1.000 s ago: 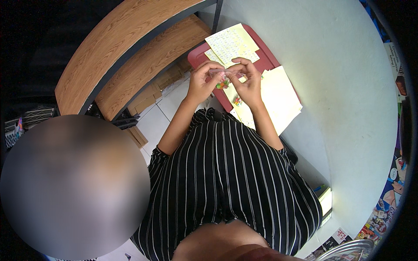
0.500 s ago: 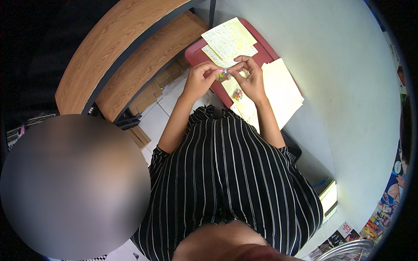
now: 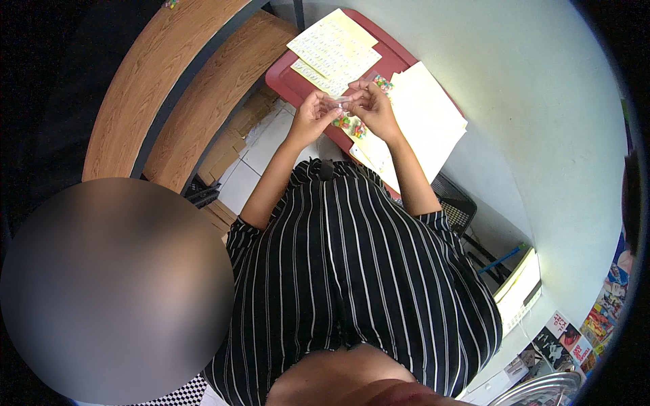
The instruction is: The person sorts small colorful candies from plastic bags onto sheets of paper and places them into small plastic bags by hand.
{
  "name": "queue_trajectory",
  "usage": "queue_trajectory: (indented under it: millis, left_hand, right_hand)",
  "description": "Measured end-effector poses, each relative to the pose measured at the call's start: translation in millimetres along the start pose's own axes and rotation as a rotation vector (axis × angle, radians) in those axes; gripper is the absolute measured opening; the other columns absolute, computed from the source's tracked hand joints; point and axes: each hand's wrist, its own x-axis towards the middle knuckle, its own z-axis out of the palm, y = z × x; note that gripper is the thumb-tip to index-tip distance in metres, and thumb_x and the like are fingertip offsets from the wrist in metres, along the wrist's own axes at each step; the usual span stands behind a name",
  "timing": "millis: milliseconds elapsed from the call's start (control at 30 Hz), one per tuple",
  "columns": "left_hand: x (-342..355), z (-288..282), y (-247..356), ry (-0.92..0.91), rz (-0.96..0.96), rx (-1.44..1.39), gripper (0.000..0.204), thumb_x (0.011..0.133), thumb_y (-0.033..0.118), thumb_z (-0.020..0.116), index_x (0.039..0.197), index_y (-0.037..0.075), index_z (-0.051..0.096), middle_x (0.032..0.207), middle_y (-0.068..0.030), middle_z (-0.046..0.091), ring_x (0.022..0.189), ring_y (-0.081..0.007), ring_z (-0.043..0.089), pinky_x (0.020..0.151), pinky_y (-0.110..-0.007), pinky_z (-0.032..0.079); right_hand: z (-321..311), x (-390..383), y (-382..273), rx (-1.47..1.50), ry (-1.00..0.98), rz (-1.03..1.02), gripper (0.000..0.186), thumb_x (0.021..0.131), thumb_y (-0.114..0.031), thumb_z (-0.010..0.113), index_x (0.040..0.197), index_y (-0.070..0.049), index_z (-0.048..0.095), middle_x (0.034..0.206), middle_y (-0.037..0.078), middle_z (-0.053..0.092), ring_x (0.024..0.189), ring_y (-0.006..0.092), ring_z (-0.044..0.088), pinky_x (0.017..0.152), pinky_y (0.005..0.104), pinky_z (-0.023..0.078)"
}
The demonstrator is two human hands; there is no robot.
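Note:
A small clear plastic bag of colourful pieces (image 3: 343,122) hangs between my two hands over the red table. My left hand (image 3: 312,120) pinches its upper edge with thumb and fingers. My right hand (image 3: 374,114) pinches the same edge from the other side, the fingertips of both hands almost meeting. A second packet of colourful pieces (image 3: 358,129) lies on the pale sheets just below my right hand. Beyond the right fingers rests another such packet (image 3: 383,82). The pieces are too small to tell their exact kind.
Yellowish printed sheets (image 3: 332,47) lie on the far part of the red table (image 3: 288,78). A stack of pale sheets (image 3: 426,128) covers its right side, near the wall (image 3: 501,101). Wooden shelves (image 3: 223,88) stand to the left. A person, blurred (image 3: 115,291), is close at lower left.
The view has shifted, so the table sits higher and further left. My hands now hold the bag by its upper edge, with the colourful pieces hanging lower.

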Motion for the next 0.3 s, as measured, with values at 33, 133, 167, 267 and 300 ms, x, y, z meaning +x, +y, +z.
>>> queue_trajectory:
  millis: [33,133,167,267,300]
  left_hand:
    - [-0.4,2.3,-5.0,0.016,-0.011,-0.022,0.023,0.080,0.003,0.056,0.098,0.003,0.043,0.094,-0.0078,0.056,0.082,-0.0107,0.055,0.070,-0.024,0.046]
    - [1.1,10.1,-6.0,0.039,-0.050,-0.064,0.023,0.078,0.001,0.057,0.096,0.002,0.043,0.091,-0.0079,0.056,0.081,-0.0093,0.055,0.070,-0.023,0.045]
    - [0.5,11.6,-5.9,0.037,-0.066,-0.069,0.022,0.078,0.002,0.057,0.096,0.002,0.043,0.091,-0.0078,0.056,0.081,-0.0098,0.055,0.070,-0.023,0.045]
    - [0.0,15.6,-7.3,0.032,-0.119,-0.072,0.022,0.079,0.003,0.057,0.096,0.002,0.043,0.092,-0.0082,0.057,0.082,-0.0110,0.055,0.071,-0.024,0.046]
    - [0.2,16.9,-9.0,0.029,-0.137,-0.072,0.023,0.079,0.003,0.057,0.096,0.002,0.043,0.092,-0.0084,0.057,0.083,-0.0113,0.056,0.072,-0.024,0.046]
  right_hand:
    - [0.6,-3.3,4.6,0.063,0.031,0.026,0.039,0.075,0.004,0.060,0.110,0.004,0.042,0.081,0.008,0.057,0.075,0.0129,0.058,0.065,0.0235,0.048]
    - [-2.2,-12.5,19.4,0.201,0.116,0.109,0.048,0.076,0.003,0.060,0.118,0.006,0.038,0.086,0.010,0.058,0.078,0.0142,0.058,0.065,0.0244,0.049]
    - [-2.9,-15.9,21.7,0.265,0.144,0.138,0.048,0.076,0.002,0.059,0.119,0.006,0.037,0.088,0.011,0.058,0.079,0.0143,0.058,0.065,0.0243,0.049]
    - [-3.6,-25.7,27.2,0.183,0.140,0.095,0.047,0.080,-0.002,0.056,0.121,0.006,0.034,0.090,0.012,0.057,0.081,0.0166,0.058,0.068,0.0252,0.050]
    - [-2.7,-29.2,28.1,0.108,0.126,0.060,0.047,0.081,-0.004,0.055,0.121,0.006,0.032,0.090,0.013,0.057,0.082,0.0177,0.058,0.070,0.0258,0.051]
